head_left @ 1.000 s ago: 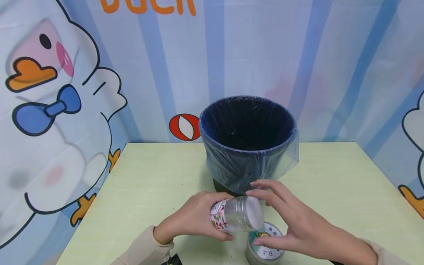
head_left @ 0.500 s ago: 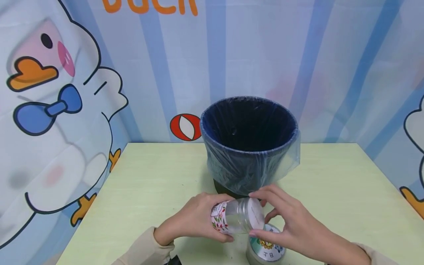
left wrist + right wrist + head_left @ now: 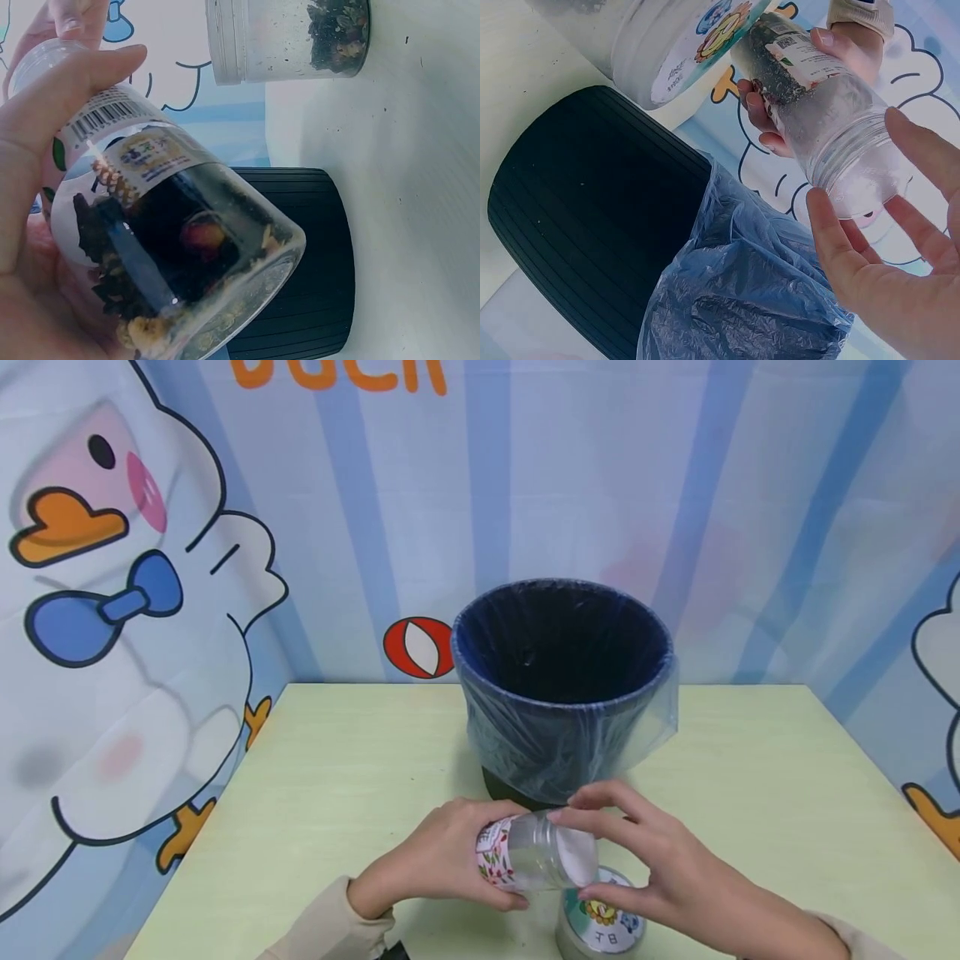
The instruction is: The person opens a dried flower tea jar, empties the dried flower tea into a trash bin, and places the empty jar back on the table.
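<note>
My left hand grips a clear jar round its body, tilted on its side with the lid end to the right. A pink floral label wraps it. Dark dried leaves and a reddish bud show in the jar in the left wrist view. The right hand holds the pale lid at its edge, thumb below and fingers above. In the right wrist view the ridged rim lies between thumb and fingers. Just below, a second jar stands upright, its round lid bearing a flower picture.
Behind the hands stands a dark bin lined with a thin bluish plastic bag. The pale yellow-green table spreads to either side. A cartoon duck backdrop rises behind and at the sides.
The right hand's spread fingers have come in round the lid, then shifted slightly on its edge. The jar and left hand stay almost in place.
</note>
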Available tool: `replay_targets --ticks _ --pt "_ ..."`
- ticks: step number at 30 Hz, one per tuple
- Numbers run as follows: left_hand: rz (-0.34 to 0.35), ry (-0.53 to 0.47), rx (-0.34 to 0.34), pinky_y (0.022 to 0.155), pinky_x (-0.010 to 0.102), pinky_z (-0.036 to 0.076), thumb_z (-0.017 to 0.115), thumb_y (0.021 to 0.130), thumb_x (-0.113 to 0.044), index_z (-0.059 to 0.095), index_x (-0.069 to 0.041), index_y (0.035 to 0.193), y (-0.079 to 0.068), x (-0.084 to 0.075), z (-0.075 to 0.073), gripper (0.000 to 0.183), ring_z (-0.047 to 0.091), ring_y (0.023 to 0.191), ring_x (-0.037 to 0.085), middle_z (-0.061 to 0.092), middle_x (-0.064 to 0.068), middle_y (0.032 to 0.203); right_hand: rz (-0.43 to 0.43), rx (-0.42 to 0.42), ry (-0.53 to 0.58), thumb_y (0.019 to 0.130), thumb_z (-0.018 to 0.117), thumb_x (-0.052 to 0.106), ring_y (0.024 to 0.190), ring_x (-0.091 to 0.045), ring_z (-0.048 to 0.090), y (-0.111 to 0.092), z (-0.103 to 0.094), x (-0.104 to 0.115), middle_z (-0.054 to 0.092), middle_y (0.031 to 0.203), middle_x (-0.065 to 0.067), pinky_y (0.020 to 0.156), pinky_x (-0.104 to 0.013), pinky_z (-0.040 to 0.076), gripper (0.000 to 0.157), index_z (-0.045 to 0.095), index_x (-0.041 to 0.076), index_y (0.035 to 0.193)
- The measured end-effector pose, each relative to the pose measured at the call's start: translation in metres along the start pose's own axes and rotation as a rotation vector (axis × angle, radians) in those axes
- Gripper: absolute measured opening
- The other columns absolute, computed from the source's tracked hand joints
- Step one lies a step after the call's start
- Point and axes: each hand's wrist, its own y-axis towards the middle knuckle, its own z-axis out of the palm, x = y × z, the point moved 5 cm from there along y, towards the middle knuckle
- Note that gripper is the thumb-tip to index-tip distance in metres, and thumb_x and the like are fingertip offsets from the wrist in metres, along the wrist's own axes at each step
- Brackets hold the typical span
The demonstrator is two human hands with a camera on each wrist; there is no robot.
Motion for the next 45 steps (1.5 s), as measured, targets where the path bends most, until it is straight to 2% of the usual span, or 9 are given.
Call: replay_targets --ticks 7,11,14,19,23,25,29,34,45 --pt "-0.008 -0.013 0.009 0.071 0.021 0.052 0.093 0.065 -0.036 0.065 -0.023 0.121 0.0003 0.0011 0.0014 0.063 0.060 0.083 0.002 0.066 -0.015 0.100 -0.034 0.039 0.008 0.078 0.086 0.008 0.119 -0.018 0.047 -0.0014 0.0010 -0.0010 0.048 0.135 -0.004 0.088 -0.024 0.052 0.070 0.056 0.023 0.139" --pt "0.007 -0.012 0.014 0.071 0.021 0.052 0.093 0.065 -0.036 0.066 -0.022 0.120 0.0016 0.0012 0.0023 0.063 0.060 0.082 0.002 0.066 -0.014 0.099 -0.052 0.066 -0.035 0.094 0.067 0.035 0.124 -0.018 0.043 -0.0031 0.0022 -0.0006 0.045 0.139 -0.006 0.093 -0.022 0.049 0.047 0.055 0.024 0.138" --pt "0.021 -0.009 0.011 0.069 0.020 0.052 0.093 0.065 -0.036 0.066 -0.022 0.120 0.0020 0.0013 0.0034 0.063 0.060 0.081 0.001 0.066 -0.014 0.098 -0.069 0.081 -0.057 0.098 0.053 0.047 0.125 -0.019 0.041 -0.0038 0.0023 0.0019 0.043 0.141 -0.006 0.093 -0.023 0.050 0.047 0.053 0.025 0.139" --pt "0.024 -0.003 0.001 0.069 0.020 0.052 0.093 0.064 -0.036 0.066 -0.022 0.120 0.0023 0.0009 0.0047 0.063 0.060 0.081 0.001 0.066 -0.015 0.098 0.006 0.076 -0.069 0.089 0.074 0.040 0.121 -0.017 0.047 -0.0034 -0.0002 0.0030 0.041 0.144 -0.003 0.086 -0.031 0.055 0.066 0.045 0.026 0.147" --pt "0.018 0.011 -0.005 0.069 0.019 0.052 0.093 0.064 -0.036 0.066 -0.022 0.120 0.0024 -0.0002 0.0051 0.064 0.060 0.081 0.001 0.066 -0.015 0.099 0.139 0.073 -0.020 0.091 0.074 0.035 0.109 -0.008 0.053 -0.0024 -0.0007 -0.0022 0.042 0.137 0.006 0.080 -0.026 0.056 0.066 0.041 0.029 0.148" --pt "0.009 0.013 -0.006 0.070 0.019 0.052 0.093 0.064 -0.036 0.066 -0.022 0.120 0.0023 -0.0004 0.0053 0.064 0.060 0.082 0.001 0.066 -0.014 0.099 0.160 0.072 0.031 0.092 0.073 0.031 0.104 -0.006 0.054 -0.0022 0.0003 -0.0042 0.044 0.131 0.008 0.076 -0.024 0.056 0.061 0.043 0.027 0.146" --pt "-0.004 0.021 -0.006 0.070 0.020 0.051 0.093 0.064 -0.036 0.067 -0.022 0.119 0.0017 -0.0001 0.0054 0.063 0.060 0.082 0.001 0.066 -0.014 0.099 0.145 0.063 0.082 0.092 0.073 0.028 0.100 -0.006 0.055 -0.0030 0.0029 -0.0056 0.049 0.125 0.008 0.072 -0.024 0.056 0.054 0.050 0.021 0.140" --pt "-0.003 0.042 -0.013 0.069 0.020 0.051 0.093 0.063 -0.036 0.067 -0.023 0.118 0.0014 0.0003 0.0047 0.063 0.060 0.081 0.001 0.067 -0.014 0.098 0.097 0.049 0.090 0.091 0.075 0.026 0.102 -0.008 0.056 -0.0030 0.0036 -0.0047 0.049 0.127 0.005 0.071 -0.023 0.056 0.056 0.051 0.017 0.140" --pt "0.009 0.057 -0.016 0.069 0.019 0.051 0.093 0.063 -0.036 0.066 -0.023 0.119 0.0005 -0.0009 0.0030 0.064 0.059 0.081 0.001 0.066 -0.014 0.099 -0.025 0.046 0.036 0.090 0.076 0.024 0.115 -0.016 0.051 -0.0062 0.0015 -0.0006 0.048 0.137 -0.003 0.085 -0.026 0.054 0.058 0.051 0.019 0.142"
